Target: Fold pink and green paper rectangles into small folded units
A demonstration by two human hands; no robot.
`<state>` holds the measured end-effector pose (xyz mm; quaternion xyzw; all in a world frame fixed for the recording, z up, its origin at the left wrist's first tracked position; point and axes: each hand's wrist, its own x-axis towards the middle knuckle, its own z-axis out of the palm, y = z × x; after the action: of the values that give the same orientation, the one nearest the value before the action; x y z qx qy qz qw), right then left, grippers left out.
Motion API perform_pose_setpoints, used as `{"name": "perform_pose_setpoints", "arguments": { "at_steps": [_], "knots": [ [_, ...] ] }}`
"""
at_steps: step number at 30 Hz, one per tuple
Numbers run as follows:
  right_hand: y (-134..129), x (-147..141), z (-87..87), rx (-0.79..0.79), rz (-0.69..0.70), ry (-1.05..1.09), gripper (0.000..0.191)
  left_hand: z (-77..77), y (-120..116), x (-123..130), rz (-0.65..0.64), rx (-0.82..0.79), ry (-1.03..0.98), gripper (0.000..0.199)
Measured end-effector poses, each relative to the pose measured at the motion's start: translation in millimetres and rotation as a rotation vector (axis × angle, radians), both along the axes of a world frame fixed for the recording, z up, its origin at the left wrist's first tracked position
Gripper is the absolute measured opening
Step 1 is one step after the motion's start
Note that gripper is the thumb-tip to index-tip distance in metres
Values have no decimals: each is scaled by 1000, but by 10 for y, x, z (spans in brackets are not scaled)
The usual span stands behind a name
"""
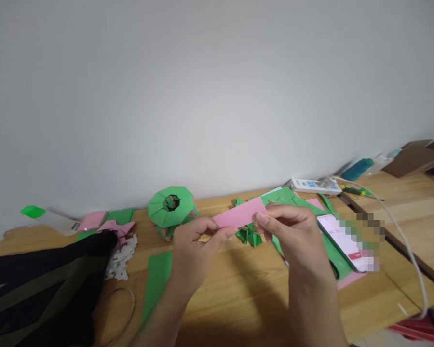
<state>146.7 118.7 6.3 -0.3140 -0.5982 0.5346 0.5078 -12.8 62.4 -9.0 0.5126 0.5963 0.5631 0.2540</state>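
We observe a pink paper strip (pixel 240 213) held up in front of us, above the wooden table (pixel 217 308) and tilted so that its right end sits higher. The left hand (pixel 197 250) pinches its left end, with the thumb along the lower edge. The right hand (pixel 298 236) pinches the other end, its thumb on the face towards us and its fingers mostly behind. Both grips touch the paper; we cannot tell whether the strip is a single layer or folded.

Surroundings: beyond the left hand, near the wall (pixel 217 106), we record a ring-shaped paper model (pixel 169 220), green on top with pink showing at its side. Small green folded pieces (pixel 253 238) lie behind the strip, partly hidden by the right hand. A green sheet (pixel 157 277) lies beside the left forearm.

To the right, a phone (pixel 342 241) with a lit screen rests on green paper (pixel 280 196); its text is too small for us to read. A white power strip (pixel 314 186) lies farther back. On the left we note a dark cloth item (pixel 47 289), with white paper scraps (pixel 123 258) and a pink folded piece (pixel 115 230) just beside it.
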Motion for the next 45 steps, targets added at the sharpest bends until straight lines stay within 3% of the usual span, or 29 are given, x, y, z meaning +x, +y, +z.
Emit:
{"name": "perform_pose_setpoints", "arguments": {
  "at_steps": [6, 8, 13, 15, 18, 21, 23, 30, 36, 41, 45],
  "knots": [
    [5, 22, -18, -4, 9, -10, 17, -46, 8, -54, -57, 4, 26, 18],
    [9, 31, -18, -11, 16, -25, 17, -51, 13, -70, -118, 5, -55, 6],
    [10, 28, -8, -20, 87, -109, 16, -14, -6, -59, -127, 33, -275, 8],
    [-5, 7, -1, 9, 103, -148, 7, 6, -23, -41, -108, 44, -221, 9],
    [-39, -47, 3, 116, 49, -185, 14, 32, -45, -21, -107, 69, -51, 12],
    [-61, -94, -9, 193, 27, -179, 1, 54, -51, -10, -102, 120, 90, 14],
    [-60, -97, -20, 192, 53, -147, 4, 62, -47, -3, -94, 146, 119, 15],
    [9, 3, 0, 117, 113, -89, 11, 35, -28, 38, 4, 50, -117, 13],
    [39, -10, -8, 80, 72, -143, 17, 12, 9, 24, -37, 10, -219, 9],
    [39, 12, -40, -26, 169, -180, 17, -36, 78, -28, 40, 32, -356, 6],
    [38, 11, -62, -18, 107, -202, 20, -53, 82, -55, -46, 17, -318, 17]
  ]
}}
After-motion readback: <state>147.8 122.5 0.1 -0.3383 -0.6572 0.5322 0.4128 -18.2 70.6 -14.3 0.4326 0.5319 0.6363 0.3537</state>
